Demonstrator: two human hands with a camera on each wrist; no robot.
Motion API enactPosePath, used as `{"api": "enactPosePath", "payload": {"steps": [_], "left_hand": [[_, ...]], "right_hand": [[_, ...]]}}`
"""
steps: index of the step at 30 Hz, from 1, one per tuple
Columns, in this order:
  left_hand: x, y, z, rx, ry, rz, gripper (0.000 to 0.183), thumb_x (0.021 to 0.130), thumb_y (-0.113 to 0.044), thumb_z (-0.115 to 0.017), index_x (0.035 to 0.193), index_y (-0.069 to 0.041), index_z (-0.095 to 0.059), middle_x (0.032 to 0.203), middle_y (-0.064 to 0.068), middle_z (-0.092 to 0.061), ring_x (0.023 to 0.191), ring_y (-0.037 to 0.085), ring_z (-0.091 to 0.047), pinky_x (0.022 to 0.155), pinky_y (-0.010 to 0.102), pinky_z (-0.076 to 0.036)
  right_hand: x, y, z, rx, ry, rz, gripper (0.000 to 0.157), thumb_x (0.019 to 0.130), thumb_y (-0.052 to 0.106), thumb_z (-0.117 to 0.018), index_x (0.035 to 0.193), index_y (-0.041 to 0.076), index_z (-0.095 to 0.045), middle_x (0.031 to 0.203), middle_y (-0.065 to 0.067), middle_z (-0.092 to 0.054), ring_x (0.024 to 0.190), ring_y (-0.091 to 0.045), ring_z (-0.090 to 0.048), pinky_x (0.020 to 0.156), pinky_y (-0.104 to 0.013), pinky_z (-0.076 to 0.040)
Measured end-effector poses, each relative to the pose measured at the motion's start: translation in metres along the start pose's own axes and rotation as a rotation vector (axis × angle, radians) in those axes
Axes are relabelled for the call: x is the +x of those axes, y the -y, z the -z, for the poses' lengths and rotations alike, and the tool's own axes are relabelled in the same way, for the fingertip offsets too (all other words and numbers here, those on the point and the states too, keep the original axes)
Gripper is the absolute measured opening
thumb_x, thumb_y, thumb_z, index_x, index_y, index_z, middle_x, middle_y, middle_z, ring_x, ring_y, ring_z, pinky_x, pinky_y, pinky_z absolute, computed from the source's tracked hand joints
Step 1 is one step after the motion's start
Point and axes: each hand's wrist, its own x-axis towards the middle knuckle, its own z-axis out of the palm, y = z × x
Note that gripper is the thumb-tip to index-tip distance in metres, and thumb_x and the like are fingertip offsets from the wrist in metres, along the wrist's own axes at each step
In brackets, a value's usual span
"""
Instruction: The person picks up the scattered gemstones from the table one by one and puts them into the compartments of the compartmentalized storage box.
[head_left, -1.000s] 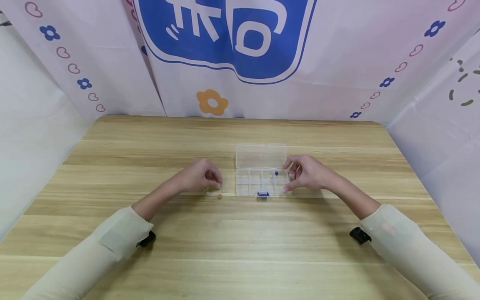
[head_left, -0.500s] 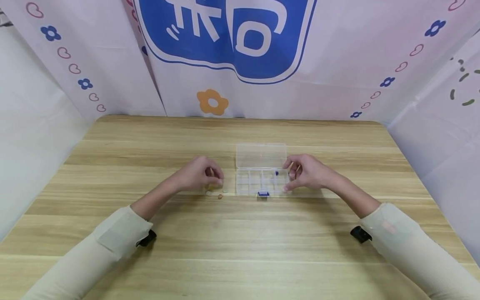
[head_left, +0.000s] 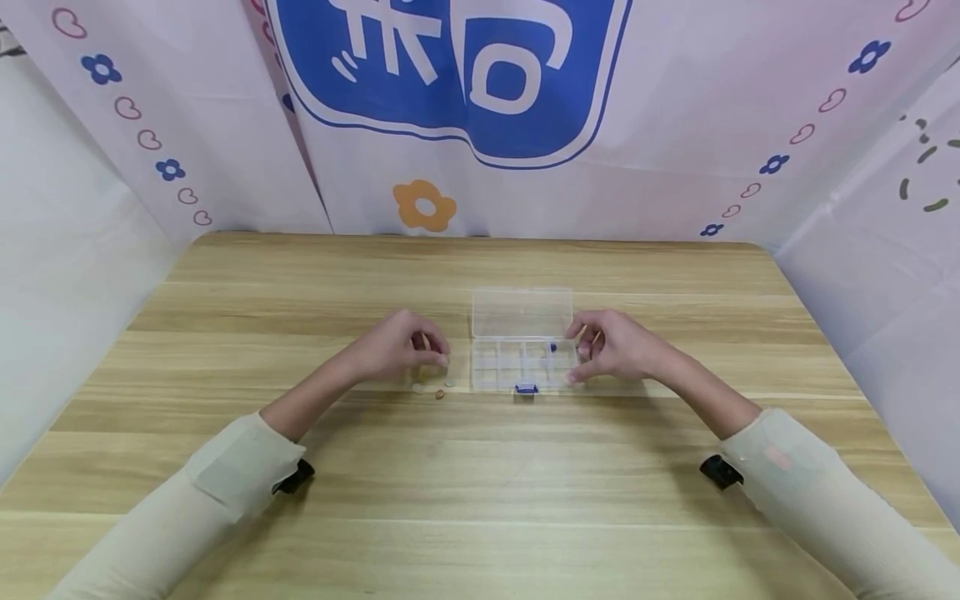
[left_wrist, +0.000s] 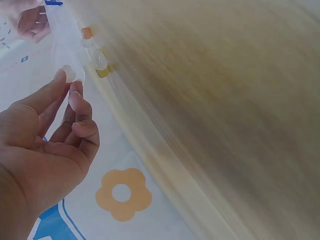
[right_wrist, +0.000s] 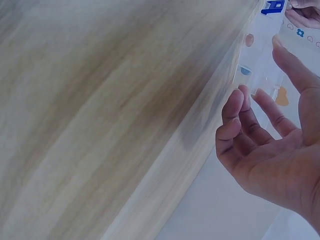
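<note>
My left hand (head_left: pixel 408 346) is raised just left of the box, pinching a small pale translucent bead (left_wrist: pixel 69 74) between thumb and fingertips. On the table below it lie several small beads: an orange-brown bead (head_left: pixel 440 394), a clear bead (left_wrist: pixel 100 59) and a yellow bead (left_wrist: pixel 102 73) among them. A clear plastic compartment box (head_left: pixel 486 388) stands with its lid (head_left: pixel 522 312) laid back and a blue latch (head_left: pixel 527 389) in front. One blue bead (head_left: pixel 553 347) sits in a back compartment on its right side. My right hand (head_left: pixel 618 343) holds the box's right end between thumb and fingers.
The box and beads rest on a wood-grain table (head_left: pixel 480 483). A white printed cloth (head_left: pixel 675 167) hangs behind the table's far edge, and white cloth flanks both sides. Black straps (head_left: pixel 722 472) show under the sleeves.
My left hand has lifted slightly and shifted a little right, towards the box, with the pale bead. The right hand and the box have stayed put.
</note>
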Motion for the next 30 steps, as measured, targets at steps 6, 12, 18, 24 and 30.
{"api": "enactPosePath", "payload": {"steps": [6, 12, 18, 24, 30], "left_hand": [[0.000, -0.006, 0.000, -0.012, -0.022, 0.002, 0.004, 0.094, -0.004, -0.076, 0.094, 0.000, -0.078, 0.086, 0.006, -0.075, 0.072, 0.023, -0.064, 0.062, 0.026, -0.051], [0.002, -0.011, -0.001, 0.003, -0.024, -0.001, 0.005, 0.095, -0.005, -0.075, 0.095, 0.000, -0.078, 0.087, 0.010, -0.075, 0.075, 0.025, -0.066, 0.063, 0.027, -0.051], [0.005, -0.015, -0.002, 0.012, -0.029, -0.003, 0.007, 0.096, -0.006, -0.075, 0.096, 0.000, -0.079, 0.089, 0.010, -0.076, 0.079, 0.025, -0.068, 0.065, 0.029, -0.052], [0.009, -0.017, -0.003, 0.017, -0.035, -0.015, 0.007, 0.095, -0.006, -0.075, 0.098, 0.000, -0.078, 0.091, 0.007, -0.077, 0.078, 0.021, -0.068, 0.066, 0.029, -0.052], [0.013, -0.021, -0.005, 0.017, -0.040, -0.030, 0.007, 0.095, -0.005, -0.075, 0.099, -0.001, -0.078, 0.096, 0.006, -0.077, 0.080, 0.017, -0.067, 0.070, 0.029, -0.053]], "right_hand": [[-0.001, 0.001, 0.000, 0.003, -0.004, 0.001, 0.055, 0.076, 0.014, -0.094, 0.118, -0.005, -0.064, 0.089, -0.009, -0.065, 0.079, -0.021, -0.059, 0.074, -0.033, -0.052], [-0.001, 0.000, 0.000, 0.005, -0.006, -0.006, 0.055, 0.076, 0.015, -0.094, 0.118, -0.005, -0.064, 0.089, -0.009, -0.065, 0.079, -0.021, -0.059, 0.075, -0.034, -0.052], [-0.001, 0.000, -0.001, 0.000, -0.010, -0.006, 0.055, 0.076, 0.015, -0.094, 0.118, -0.004, -0.065, 0.089, -0.009, -0.065, 0.078, -0.021, -0.059, 0.075, -0.034, -0.052], [0.000, -0.001, -0.001, 0.008, -0.005, -0.008, 0.055, 0.076, 0.015, -0.094, 0.119, -0.004, -0.065, 0.090, -0.009, -0.064, 0.079, -0.021, -0.059, 0.074, -0.034, -0.052], [0.000, -0.001, 0.000, 0.011, -0.001, -0.012, 0.056, 0.076, 0.016, -0.094, 0.119, -0.004, -0.064, 0.090, -0.010, -0.064, 0.079, -0.021, -0.059, 0.075, -0.034, -0.052]]}}
